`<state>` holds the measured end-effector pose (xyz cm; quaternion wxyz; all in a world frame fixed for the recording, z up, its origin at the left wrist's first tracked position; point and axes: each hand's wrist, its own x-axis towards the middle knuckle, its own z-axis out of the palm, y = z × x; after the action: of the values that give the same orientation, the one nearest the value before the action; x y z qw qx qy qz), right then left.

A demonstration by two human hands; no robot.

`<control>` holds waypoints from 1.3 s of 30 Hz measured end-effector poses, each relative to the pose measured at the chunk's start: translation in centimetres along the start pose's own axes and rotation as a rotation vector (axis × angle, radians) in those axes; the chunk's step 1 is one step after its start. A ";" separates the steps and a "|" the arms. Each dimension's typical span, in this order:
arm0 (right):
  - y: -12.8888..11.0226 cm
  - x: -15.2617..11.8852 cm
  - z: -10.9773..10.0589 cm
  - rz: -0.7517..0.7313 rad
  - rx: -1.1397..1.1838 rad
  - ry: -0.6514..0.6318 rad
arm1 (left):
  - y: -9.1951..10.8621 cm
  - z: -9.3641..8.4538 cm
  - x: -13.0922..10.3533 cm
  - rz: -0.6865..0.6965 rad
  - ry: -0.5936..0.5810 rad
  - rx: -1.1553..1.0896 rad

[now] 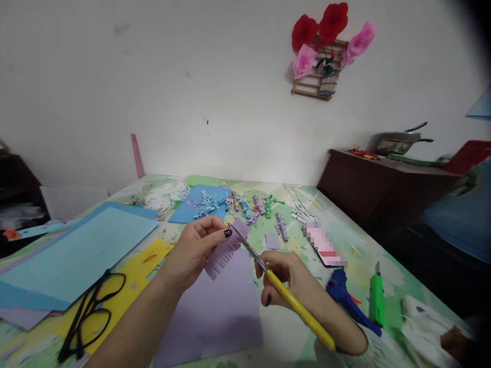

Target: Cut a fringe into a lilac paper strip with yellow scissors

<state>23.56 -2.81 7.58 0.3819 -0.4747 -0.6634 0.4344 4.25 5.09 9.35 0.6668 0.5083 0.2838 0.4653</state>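
Pinched between the thumb and fingers of my left hand (199, 248) is a purple paper strip (222, 255), its lower edge cut into a fringe. My right hand (282, 276) is closed around scissors (282, 289) with a yellow handle. The scissor blades point up and left, close against the strip's upper part beside my left thumb; whether they are apart is hard to tell. Beneath both hands a larger purple sheet (226, 317) lies flat on the table.
Blue sheets (76, 250), a yellow sheet (126, 291) and black glasses (90, 317) lie left. Curled paper pieces (282, 226) and white shreds (164, 197) are farther back. A blue tool (345, 296) and green cutter (377, 299) lie right.
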 end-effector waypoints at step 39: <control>-0.1 0.1 0.0 0.048 -0.023 0.013 | 0.0 -0.3 0.1 -0.006 -0.004 0.030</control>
<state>23.51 -2.78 7.70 0.3701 -0.4975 -0.6542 0.4330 4.06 5.30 9.30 0.6614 0.5181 0.2908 0.4578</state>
